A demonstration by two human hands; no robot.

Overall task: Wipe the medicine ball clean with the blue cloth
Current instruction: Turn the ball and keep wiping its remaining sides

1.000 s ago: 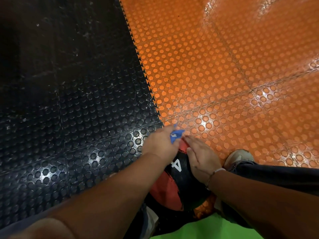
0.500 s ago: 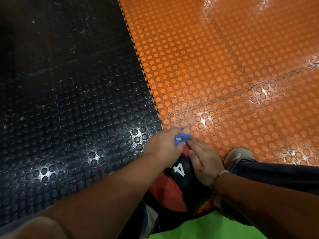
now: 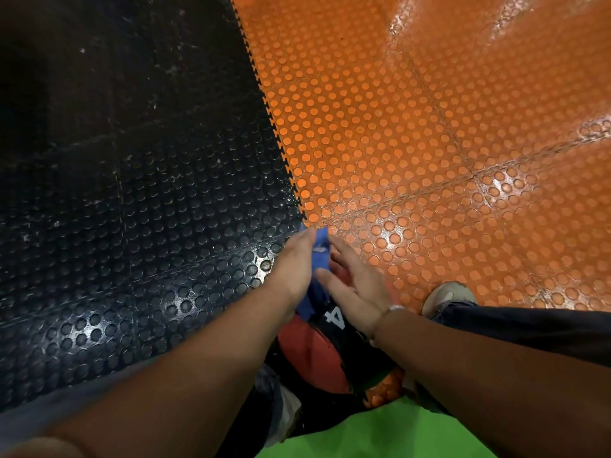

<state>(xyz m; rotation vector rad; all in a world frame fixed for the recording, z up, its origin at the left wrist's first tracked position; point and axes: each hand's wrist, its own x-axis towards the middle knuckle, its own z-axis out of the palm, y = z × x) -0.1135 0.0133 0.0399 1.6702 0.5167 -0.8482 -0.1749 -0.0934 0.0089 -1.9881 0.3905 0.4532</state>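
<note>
A red and black medicine ball (image 3: 317,352) with a white 4 on it sits low between my legs. My left hand (image 3: 294,269) lies on the ball's far left side with the blue cloth (image 3: 319,259) under its palm and fingers; the cloth shows along the hand's right edge. My right hand (image 3: 357,285) rests flat on the ball's upper right, fingers straight and spread, touching the cloth's edge. Most of the ball's top is hidden by both hands.
Studded rubber floor tiles lie all around: black tiles (image 3: 132,209) on the left, orange tiles (image 3: 429,143) on the right. My shoe (image 3: 446,295) and dark trouser leg (image 3: 529,328) sit right of the ball. A green shirt (image 3: 380,431) fills the bottom edge.
More of the blue cloth now shows beside my left hand, spread down over the ball. My right hand has opened out flatter, fingers reaching further forward.
</note>
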